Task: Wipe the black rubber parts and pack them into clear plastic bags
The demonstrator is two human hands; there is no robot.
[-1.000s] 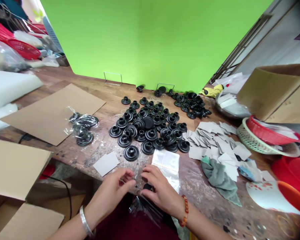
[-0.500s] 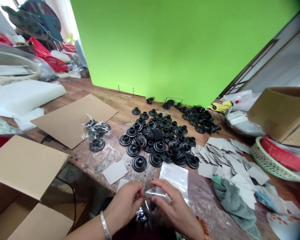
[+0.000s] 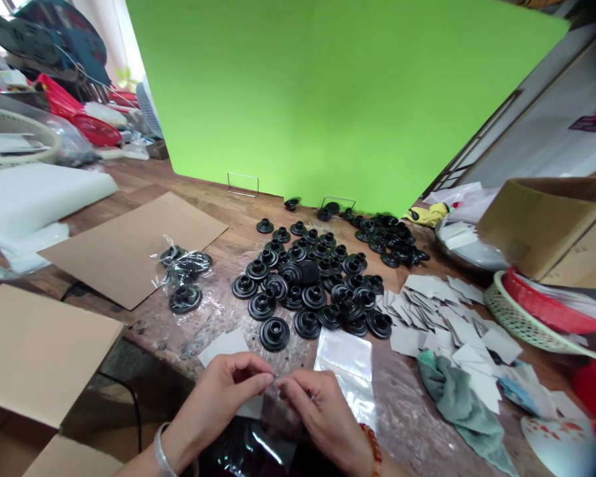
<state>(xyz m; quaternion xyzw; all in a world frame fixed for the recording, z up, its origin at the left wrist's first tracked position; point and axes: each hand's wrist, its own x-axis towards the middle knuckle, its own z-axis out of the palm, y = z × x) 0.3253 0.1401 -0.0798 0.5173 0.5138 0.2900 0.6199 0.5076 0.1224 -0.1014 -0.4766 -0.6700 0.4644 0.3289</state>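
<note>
Catching bright streaks of light, clear plastic film (image 3: 261, 450) lies below both hands at the near edge of the wooden worktable (image 3: 402, 414); it looks thin, glossy and creased. The left hand (image 3: 228, 391) has thumb and forefinger drawn together in a pinch. The right hand (image 3: 322, 411) is also closed into a pinch, its fingertips just beside the left's. Whether an edge of the film runs between those fingertips, I cannot tell. Beyond them lies a black flanged disc (image 3: 274, 333), stepped in rings and topped by a short raised collar, in front of a heap of similar discs (image 3: 314, 297) across the worktable's middle. Flat clear bags (image 3: 345, 358) are partly hidden by the right hand, white cards (image 3: 226, 344) partly by the left. The film's lower end is cut off by the bottom of the view, and its outline fades into the dark area beneath.
</note>
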